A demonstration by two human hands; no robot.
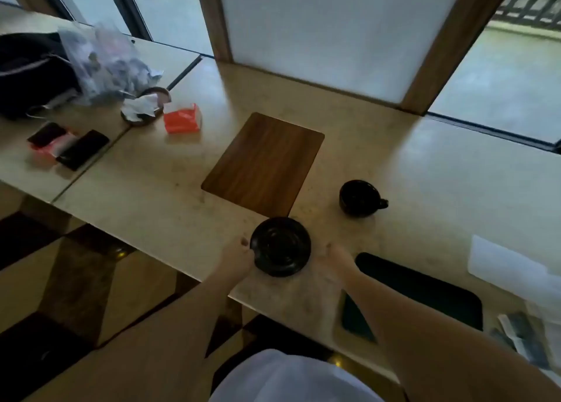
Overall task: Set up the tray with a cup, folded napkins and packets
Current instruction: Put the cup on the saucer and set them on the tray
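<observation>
While the wooden tray [263, 163] lies bare on the table [425, 171], head view shows the left hand [239, 257] pinching the near-left rim of a black saucer [280, 246], likely to shift it trayward. Right hand [335, 257] sits just beside the saucer's right edge, fingers loosely curled, apparently not touching. The black cup [358, 198] stands apart, right of the tray, beyond both hands.
</observation>
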